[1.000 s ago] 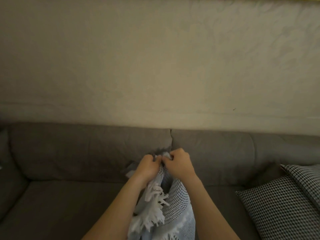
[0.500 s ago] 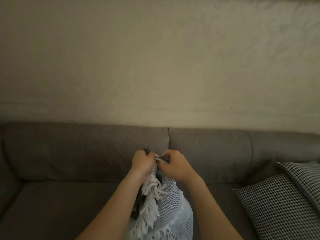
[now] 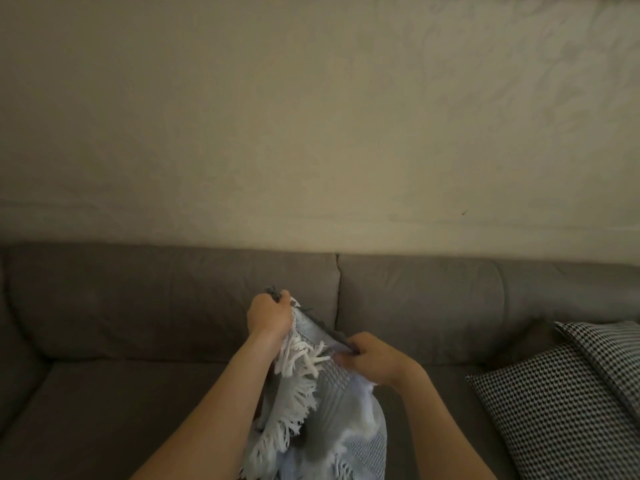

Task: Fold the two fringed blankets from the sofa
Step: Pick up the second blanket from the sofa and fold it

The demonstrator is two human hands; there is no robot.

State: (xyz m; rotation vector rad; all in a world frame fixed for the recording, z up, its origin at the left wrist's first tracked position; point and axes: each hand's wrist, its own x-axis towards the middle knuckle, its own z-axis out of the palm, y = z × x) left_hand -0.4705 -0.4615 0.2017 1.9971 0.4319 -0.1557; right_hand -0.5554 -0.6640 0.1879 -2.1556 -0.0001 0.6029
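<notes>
Pale blue woven cloth with a white fringe, the blanket (image 3: 332, 403) hangs between the person's forearms above the seat of the grey sofa (image 3: 138, 306). Its top edge is stretched between the left hand (image 3: 270, 317), grip closed round the higher corner, and the right hand (image 3: 374, 362), grip pinching the edge lower down. The step in hand appears to be spreading an edge for the first fold, and next the right hand likely needs to slide to the far corner. A checked cushion (image 3: 561, 403) lies at the sofa's right end, below a plain beige wall (image 3: 311, 116).
</notes>
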